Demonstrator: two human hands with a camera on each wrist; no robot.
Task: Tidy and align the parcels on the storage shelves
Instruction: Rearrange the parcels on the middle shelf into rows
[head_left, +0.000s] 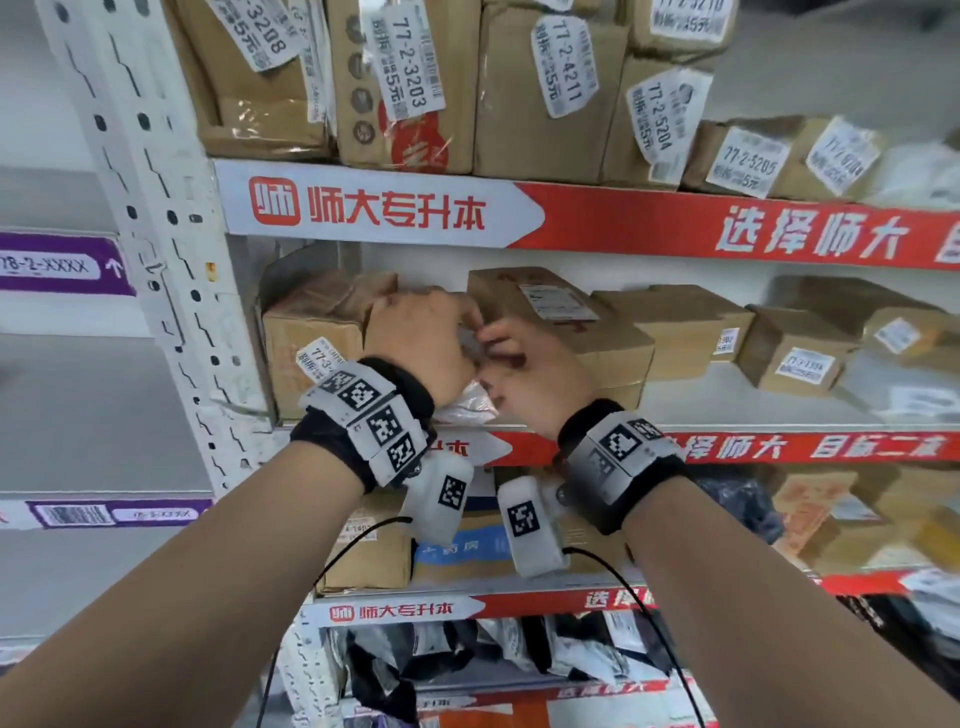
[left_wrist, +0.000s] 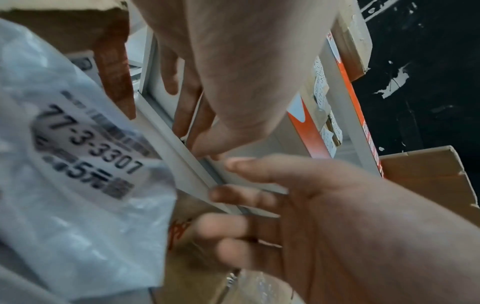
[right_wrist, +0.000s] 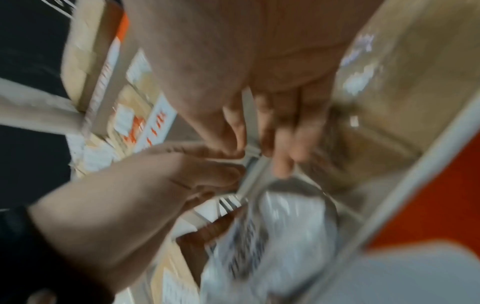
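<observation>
A white plastic-bag parcel (head_left: 470, 402) labelled 77-3-3307 (left_wrist: 78, 185) stands on the middle shelf (head_left: 727, 448), squeezed between two brown cardboard boxes. My left hand (head_left: 462, 317) reaches over its top, thumb and fingers on a stiff pale edge of it (left_wrist: 197, 127). My right hand (head_left: 493, 343) meets it from the right, with curled fingers pinching the same edge (left_wrist: 233, 195). The right wrist view is blurred. It shows both hands closed together above the crinkled bag (right_wrist: 291, 226). Most of the parcel is hidden behind my hands.
A taped box (head_left: 311, 338) fills the shelf's left end against the white upright post (head_left: 156, 234). A labelled box (head_left: 561, 317) and several smaller ones run off to the right. Above and below are more shelves packed with boxes and dark bags.
</observation>
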